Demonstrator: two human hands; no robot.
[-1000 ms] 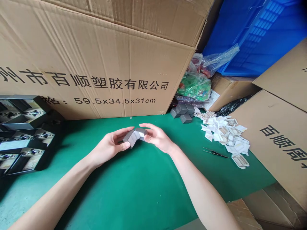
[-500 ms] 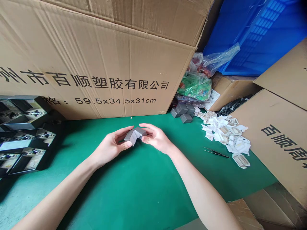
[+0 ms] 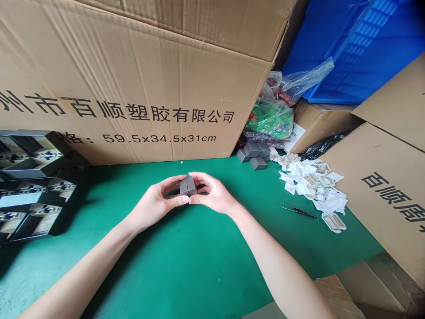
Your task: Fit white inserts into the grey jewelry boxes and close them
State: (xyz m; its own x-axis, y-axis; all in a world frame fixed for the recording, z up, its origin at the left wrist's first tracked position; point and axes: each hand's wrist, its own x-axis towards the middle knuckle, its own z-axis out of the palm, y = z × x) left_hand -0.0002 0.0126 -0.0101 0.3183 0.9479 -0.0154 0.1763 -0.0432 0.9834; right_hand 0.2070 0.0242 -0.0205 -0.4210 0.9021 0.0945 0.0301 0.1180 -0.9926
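A small dark grey box (image 3: 187, 186) sits shut between my hands, just above the green mat. My left hand (image 3: 154, 201) grips its left side, with the thumb along the lower edge. My right hand (image 3: 212, 194) holds the right side, and its fingertips meet the left thumb under the box. The box's inside is hidden.
Several grey boxes (image 3: 254, 153) stand by a large cardboard carton (image 3: 133, 79). White paper inserts (image 3: 312, 186) and black tweezers (image 3: 299, 212) lie on the green mat (image 3: 212, 248) to the right. A black tray of open boxes (image 3: 36, 186) sits left; a blue crate (image 3: 352, 48) lies behind.
The grey box has closed, its two halves folded together and its white inside no longer showing. My hands have drawn closer around it.
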